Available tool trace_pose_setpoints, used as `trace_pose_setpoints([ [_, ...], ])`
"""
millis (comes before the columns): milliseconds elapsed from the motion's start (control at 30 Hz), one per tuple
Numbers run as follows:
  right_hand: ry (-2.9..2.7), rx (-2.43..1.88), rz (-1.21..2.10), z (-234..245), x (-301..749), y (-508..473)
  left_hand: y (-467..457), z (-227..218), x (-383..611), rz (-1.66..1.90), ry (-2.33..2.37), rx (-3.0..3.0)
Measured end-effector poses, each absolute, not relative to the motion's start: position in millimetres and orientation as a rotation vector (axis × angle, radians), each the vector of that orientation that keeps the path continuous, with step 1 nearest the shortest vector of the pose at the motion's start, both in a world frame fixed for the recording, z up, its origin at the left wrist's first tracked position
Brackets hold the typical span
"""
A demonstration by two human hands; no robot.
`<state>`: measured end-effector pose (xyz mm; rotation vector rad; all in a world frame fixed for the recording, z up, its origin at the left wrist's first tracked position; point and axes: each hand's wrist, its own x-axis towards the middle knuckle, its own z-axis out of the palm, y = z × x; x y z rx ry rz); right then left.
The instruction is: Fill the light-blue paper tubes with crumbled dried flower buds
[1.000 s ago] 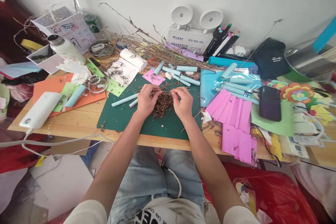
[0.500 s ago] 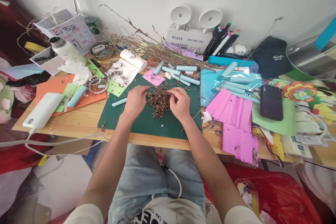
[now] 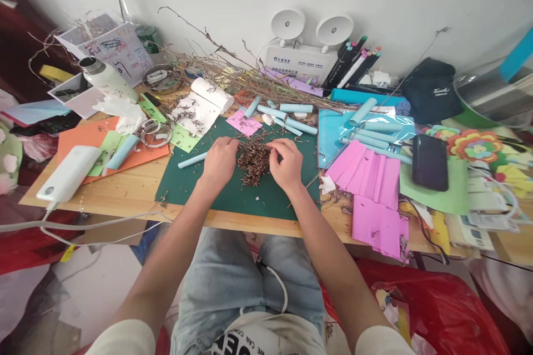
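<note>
Dried plant pile (image 3: 253,163) lies on the green mat (image 3: 245,202), atop the bench (image 3: 120,194), between left hand (image 3: 221,160) and right hand (image 3: 286,162). Left hand sits farther from the pile than one second earlier; right hand remains beside it. Fingers of both are curled; whether either grasps anything cannot be determined.

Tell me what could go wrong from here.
The loose pile of dried bits between the left hand and right hand could scatter over the green mat. The blue tube beside the left hand might roll if bumped. The pink paper at the front edge of the table could slip off.
</note>
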<state>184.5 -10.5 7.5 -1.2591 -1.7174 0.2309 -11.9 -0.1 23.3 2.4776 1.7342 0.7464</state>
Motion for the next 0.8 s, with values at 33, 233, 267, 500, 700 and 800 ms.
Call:
trace_pose_setpoints([
  [33, -1.711, -1.257, 0.227, 9, 184, -11, -1, 28, -12, 0.807, 1.753, 2.459],
  [233, -1.695, -1.128, 0.45, 20, 182, -17, -9, 41, 5, 1.005, 1.434, 2.268],
  [267, -1.681, -1.111, 0.489, 21, 181, -17, -10, 39, 10, 1.032, 1.38, 2.211],
  [500, -1.546, -1.169, 0.605, 19, 183, -16, -20, 11, 35, 1.203, 1.289, 1.685],
  [700, -1.478, -1.133, 0.654, 18, 182, -15, -12, 12, 35, 1.222, 1.336, 1.596],
  [800, -1.471, -1.107, 0.678, 18, 182, -15, -8, 15, 33, 1.193, 1.363, 1.661],
])
